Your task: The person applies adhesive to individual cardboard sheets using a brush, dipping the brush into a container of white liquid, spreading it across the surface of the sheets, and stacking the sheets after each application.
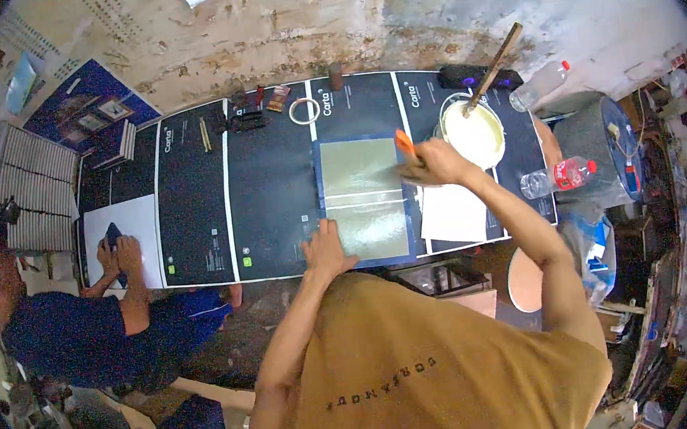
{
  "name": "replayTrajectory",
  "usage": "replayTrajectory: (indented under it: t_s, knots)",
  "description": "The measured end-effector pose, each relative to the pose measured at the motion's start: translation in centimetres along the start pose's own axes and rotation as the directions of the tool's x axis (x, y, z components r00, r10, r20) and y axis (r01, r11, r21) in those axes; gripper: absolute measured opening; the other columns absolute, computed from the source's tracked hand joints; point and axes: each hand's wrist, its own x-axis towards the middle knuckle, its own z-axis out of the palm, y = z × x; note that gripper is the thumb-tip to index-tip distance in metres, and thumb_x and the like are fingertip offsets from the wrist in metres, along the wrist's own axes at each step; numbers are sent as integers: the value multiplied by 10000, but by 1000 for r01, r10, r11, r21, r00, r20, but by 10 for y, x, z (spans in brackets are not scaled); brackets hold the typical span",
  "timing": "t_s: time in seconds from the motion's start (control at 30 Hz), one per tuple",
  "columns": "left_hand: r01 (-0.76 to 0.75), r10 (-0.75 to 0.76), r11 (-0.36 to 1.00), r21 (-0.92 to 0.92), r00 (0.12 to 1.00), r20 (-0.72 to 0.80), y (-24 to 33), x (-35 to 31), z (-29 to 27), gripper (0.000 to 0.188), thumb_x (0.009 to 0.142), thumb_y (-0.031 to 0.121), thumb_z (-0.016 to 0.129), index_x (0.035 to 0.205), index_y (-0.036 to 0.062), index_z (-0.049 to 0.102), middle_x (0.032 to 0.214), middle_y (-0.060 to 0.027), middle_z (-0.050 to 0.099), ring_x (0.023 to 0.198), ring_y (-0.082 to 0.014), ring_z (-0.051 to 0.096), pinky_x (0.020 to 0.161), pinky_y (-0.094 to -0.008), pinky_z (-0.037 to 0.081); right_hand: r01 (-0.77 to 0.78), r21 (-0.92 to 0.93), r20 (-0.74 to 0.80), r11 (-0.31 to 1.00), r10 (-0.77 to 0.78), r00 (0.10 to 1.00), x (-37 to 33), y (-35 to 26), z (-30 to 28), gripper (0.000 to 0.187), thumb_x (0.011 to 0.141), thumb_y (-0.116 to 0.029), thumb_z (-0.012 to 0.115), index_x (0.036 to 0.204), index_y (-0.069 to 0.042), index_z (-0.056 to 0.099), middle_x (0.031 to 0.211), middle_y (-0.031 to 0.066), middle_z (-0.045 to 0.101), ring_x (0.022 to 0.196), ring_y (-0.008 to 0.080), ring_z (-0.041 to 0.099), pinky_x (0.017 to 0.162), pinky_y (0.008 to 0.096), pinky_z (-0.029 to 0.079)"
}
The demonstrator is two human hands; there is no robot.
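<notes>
A dark blue sheet lies before me on the table, bearing two grey-green panels split by a narrow strip. The nearer panel shines as if wet. My right hand is closed around a brush with an orange handle, over the sheet's right edge; its bristles are mostly hidden and blurred. My left hand lies flat at the sheet's lower left edge, fingers apart, holding nothing. Right of the sheet, a bucket of cream-coloured paste holds a wooden stick. White paper lies below the bucket.
Plastic bottles stand or lie at the right. A tape roll and small items sit along the back. At far left a co-worker bends over a white sheet, hands on a dark object. Stacked books stand beyond.
</notes>
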Motion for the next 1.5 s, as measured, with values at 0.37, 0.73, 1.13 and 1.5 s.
replayTrajectory:
  t_s: [0.37,0.73,1.13,1.5]
  knots:
    - [-53,51,997,53,998,37,-11,3,-1,939,673,451,854,1363,-1,406,1328,-162,436,1214,-383,528,929,-641,450,139,162,-169,977,-111,979,12,-10,49,330,868,-380,693,968,-66,702,850,237,675,806,413,663,742,515,521]
    - [-90,89,996,-17,995,-51,-24,4,15,883,668,421,840,1323,-11,434,1303,-144,447,1192,-384,527,959,-678,404,438,185,-386,880,-344,856,64,-105,73,273,929,-358,609,955,-124,747,823,222,677,793,423,651,721,495,519]
    - [-118,119,993,26,992,-47,-23,5,10,936,649,479,854,1335,5,429,1316,-148,443,1213,-371,531,961,-662,428,-26,437,-450,899,244,859,37,-63,45,384,762,-393,784,831,-30,679,737,195,695,714,403,690,650,451,558]
    - [-135,136,989,57,991,-13,-15,1,-4,918,656,464,844,1323,-11,430,1301,-138,447,1215,-361,519,987,-642,410,-382,514,-568,768,639,519,-34,-25,130,441,865,-425,672,736,-4,642,650,200,642,627,353,675,581,439,518]
